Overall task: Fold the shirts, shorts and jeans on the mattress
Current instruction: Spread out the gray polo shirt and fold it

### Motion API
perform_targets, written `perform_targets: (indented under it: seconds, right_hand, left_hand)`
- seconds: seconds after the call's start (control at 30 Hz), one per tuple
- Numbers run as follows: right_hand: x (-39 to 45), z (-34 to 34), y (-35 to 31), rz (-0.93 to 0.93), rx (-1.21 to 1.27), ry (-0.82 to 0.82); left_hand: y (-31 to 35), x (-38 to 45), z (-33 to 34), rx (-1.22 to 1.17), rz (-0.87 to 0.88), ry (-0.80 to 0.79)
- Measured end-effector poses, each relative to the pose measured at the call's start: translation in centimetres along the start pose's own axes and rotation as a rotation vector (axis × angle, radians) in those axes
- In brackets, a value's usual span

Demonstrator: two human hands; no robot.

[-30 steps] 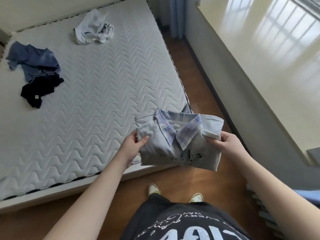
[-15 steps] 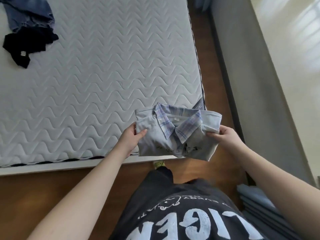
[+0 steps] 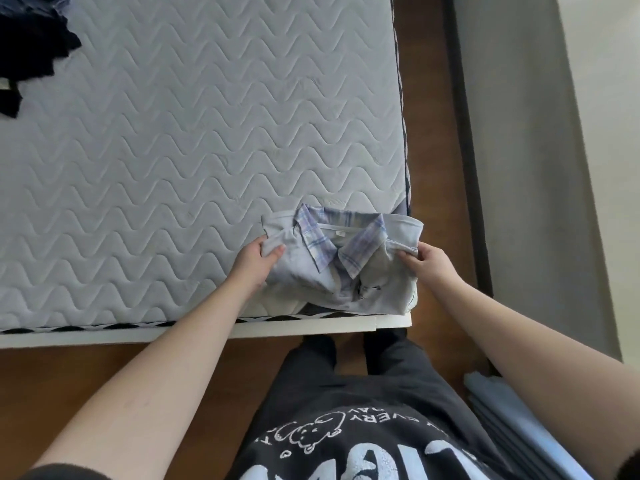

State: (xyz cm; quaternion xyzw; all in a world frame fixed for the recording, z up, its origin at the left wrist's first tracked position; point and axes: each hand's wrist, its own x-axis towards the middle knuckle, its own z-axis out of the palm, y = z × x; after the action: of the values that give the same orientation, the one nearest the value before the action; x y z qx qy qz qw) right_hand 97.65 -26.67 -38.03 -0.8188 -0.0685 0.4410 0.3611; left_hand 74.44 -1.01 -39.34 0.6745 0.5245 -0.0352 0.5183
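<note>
Folded pale-blue shirt down at the near right corner of the mattress, plaid collar up and facing the camera, bundle resting on the quilted top with its lower edge hanging over the mattress's front border. Left hand clamped on the left side of the bundle, thumb on top, fingers tucked underneath. Right hand pinching the right edge, fingers closed on the doubled fabric near the shoulder. Both hands holding cloth, neither one open. Looks like the set-down of a finished fold, with letting go yet to come. Risks from here: bundle sitting very close to the corner, so a careless release could let the overhanging part drag the rest off onto the wooden floor. Right side visibly rumpled, layers bunched under the collar; pulling the fingers out fast from beneath could tug the lower layers and spring the fold open. Soft thin cotton by the look of it, little stiffness, so no forgiveness for a sideways yank. Safer bet: nudge the bundle further onto the mattress, flatten with a palm, then slide the fingers out slowly. Plenty left to do, judging by the dark garment crumpled at the far left edge, with a scrap of denim just above it at the top of frame, both unfolded and well apart from the shirt.
</note>
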Motion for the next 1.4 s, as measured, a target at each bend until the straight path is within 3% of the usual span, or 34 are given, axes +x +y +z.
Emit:
perform_targets:
  seconds: [0.2, 0.43, 0.63, 0.77, 0.87, 1.0, 1.2, 1.4]
  right_hand:
    - [6.2, 0.0, -1.3, 0.027, 0.098, -0.024]
    - [14.8, 0.0, -0.8, 0.016, 0.038, -0.06]
    - [22.2, 0.0, -0.2, 0.033, 0.188, 0.012]
    - [25.2, 0.8, 0.6, 0.078, 0.252, 0.031]
    - [26.8, 1.8, 1.0, 0.047, 0.214, 0.09]
    - [27.8, 2.7, 1.0, 0.057, 0.154, 0.188]
    - [27.7, 2.5, 0.6, -0.029, 0.323, 0.174]
    - [30.7, 2.3, -2.1, -0.092, 0.369, 0.126]
  left_hand:
    - [2.0, 4.8, 1.1, -0.019, 0.006, 0.081]
    - [2.5, 13.4, 2.8, 0.067, -0.01, -0.006]
    - [1.1, 20.2, 4.0, -0.139, -0.069, -0.037]
    - [-0.1, 23.6, 4.5, -0.316, -0.189, -0.188]
    - [-0.5, 26.1, 4.6, -0.391, -0.228, -0.127]
    - [-1.0, 28.3, 4.6, -0.289, -0.233, -0.117]
    - [-0.8, 28.3, 3.2, -0.494, -0.165, -0.096]
    - [0.7, 30.6, 1.6, -0.462, -0.131, -0.038]
